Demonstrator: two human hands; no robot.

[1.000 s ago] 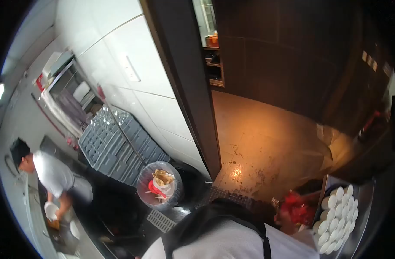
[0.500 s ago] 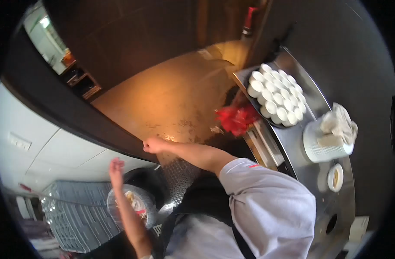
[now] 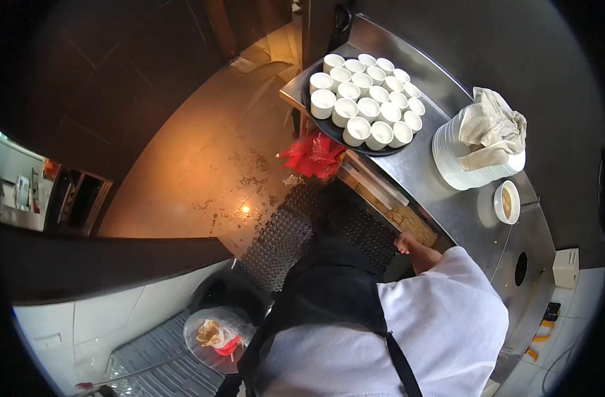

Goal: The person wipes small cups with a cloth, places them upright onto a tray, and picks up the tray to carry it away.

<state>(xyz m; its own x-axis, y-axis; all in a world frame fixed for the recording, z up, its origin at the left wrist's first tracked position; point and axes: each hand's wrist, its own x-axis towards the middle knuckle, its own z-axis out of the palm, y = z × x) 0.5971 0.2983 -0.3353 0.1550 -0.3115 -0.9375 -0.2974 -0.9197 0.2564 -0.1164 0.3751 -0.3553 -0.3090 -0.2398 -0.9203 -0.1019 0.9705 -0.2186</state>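
Note:
My right hand (image 3: 403, 242) hangs low beside the steel counter, near the shelf under it (image 3: 412, 223). Its fingers are curled in and nothing shows in them. My left hand is out of view. On the counter (image 3: 425, 172), above my right hand, a round black tray (image 3: 325, 126) carries many white cups (image 3: 369, 107). A stack of white plates (image 3: 455, 155) stands behind, with a crumpled beige cloth (image 3: 494, 126) draped on top. A small white bowl (image 3: 507, 202) with something brownish in it sits closer to me.
A red plastic bag (image 3: 314, 155) hangs at the counter's end. Black perforated matting (image 3: 279, 235) covers the floor by my feet, with wet-looking tiles (image 3: 183, 178) beyond. To the left are a lined waste bin (image 3: 206, 354), grey plastic racks (image 3: 160, 354) and a dark-topped low wall (image 3: 117, 264).
My view has turned to the right. My right hand has dropped from the low wall's edge to beside the counter, and my left hand has gone out of view.

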